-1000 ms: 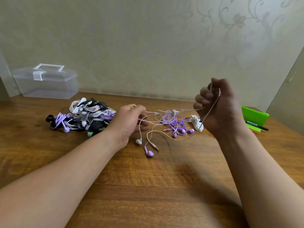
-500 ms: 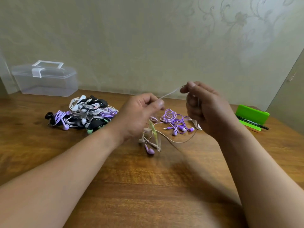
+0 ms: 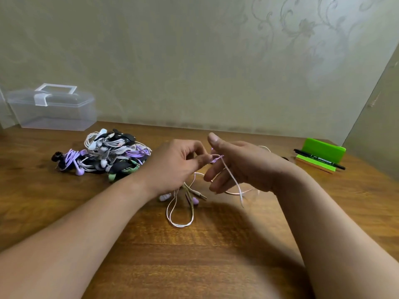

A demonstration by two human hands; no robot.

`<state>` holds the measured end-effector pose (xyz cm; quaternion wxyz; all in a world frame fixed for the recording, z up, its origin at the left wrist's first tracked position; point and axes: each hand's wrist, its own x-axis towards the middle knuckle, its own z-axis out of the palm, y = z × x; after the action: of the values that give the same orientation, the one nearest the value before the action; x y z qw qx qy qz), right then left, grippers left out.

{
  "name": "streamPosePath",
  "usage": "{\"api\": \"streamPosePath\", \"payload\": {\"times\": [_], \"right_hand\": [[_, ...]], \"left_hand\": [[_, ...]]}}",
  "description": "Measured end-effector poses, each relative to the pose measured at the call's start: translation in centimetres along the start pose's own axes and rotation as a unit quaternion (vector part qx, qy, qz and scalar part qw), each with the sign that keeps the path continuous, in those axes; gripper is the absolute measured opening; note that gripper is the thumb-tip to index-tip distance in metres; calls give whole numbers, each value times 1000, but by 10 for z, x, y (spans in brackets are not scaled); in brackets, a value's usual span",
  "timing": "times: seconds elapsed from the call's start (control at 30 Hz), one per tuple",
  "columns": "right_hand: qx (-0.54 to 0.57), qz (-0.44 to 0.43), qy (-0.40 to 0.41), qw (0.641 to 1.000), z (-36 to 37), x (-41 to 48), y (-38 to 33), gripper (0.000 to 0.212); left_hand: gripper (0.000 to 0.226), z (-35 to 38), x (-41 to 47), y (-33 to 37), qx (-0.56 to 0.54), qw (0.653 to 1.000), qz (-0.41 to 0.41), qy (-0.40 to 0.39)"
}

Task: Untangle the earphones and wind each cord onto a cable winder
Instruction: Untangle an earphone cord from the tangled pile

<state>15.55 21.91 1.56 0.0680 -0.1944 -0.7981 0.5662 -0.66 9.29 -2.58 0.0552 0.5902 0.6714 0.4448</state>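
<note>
Earphone cord (image 3: 232,178), the pink one, is strung between both hands just above the worktop (image 3: 194,266). My left grip (image 3: 179,167) is narrow, thumb and forefinger pinching the cord at one spot. I'd say that anchors it so the rest can be drawn out. My right grip (image 3: 244,167) is wide, fingers spread and thumb up, with the cord draped across them and trailing off the near side. To me that looks more like a frame to run slack over than a hold.

Under the left grip the earbuds (image 3: 195,200) and the plug (image 3: 201,196) lie on the worktop, with a loose loop (image 3: 180,225) nearer me, so I judge that end free of knots. On the outer side of the left grip sits the pile of bundled earphones (image 3: 108,154), parked clear of the working cord, sensibly. Further out that way is a clear box (image 3: 51,108).

Beyond the right grip is a green stand (image 3: 321,147) with a black marker (image 3: 319,161). The marker's print is too small to read, and I can't read a brand anywhere. I can't make out a winder near either grip.
</note>
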Motion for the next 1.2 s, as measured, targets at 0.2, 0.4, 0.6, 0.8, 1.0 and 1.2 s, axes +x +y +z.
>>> {"api": "streamPosePath", "payload": {"times": [0.2,0.4,0.6,0.8,1.0,1.2], "right_hand": [[-54,-8,0,998,-9,2,6,33],[176,-191,229,938,-15,15,2,37],[455,-146,201,855,-30,5,-5,35],[-82,-83,83,990,-9,5,6,24],[-35,-174,142,974,-12,4,3,28],[140,-222,147,954,-22,2,-4,24]], "left_hand": [[18,-2,-2,1,47,998,30,25],[24,-8,2,0,-91,994,-53,-22],[21,-10,2,-3,-137,986,-59,-68],[21,-10,7,3,-155,985,-71,-10],[25,-12,7,-5,-129,986,-94,50],[34,-13,8,-12,-3,984,-137,112]]}}
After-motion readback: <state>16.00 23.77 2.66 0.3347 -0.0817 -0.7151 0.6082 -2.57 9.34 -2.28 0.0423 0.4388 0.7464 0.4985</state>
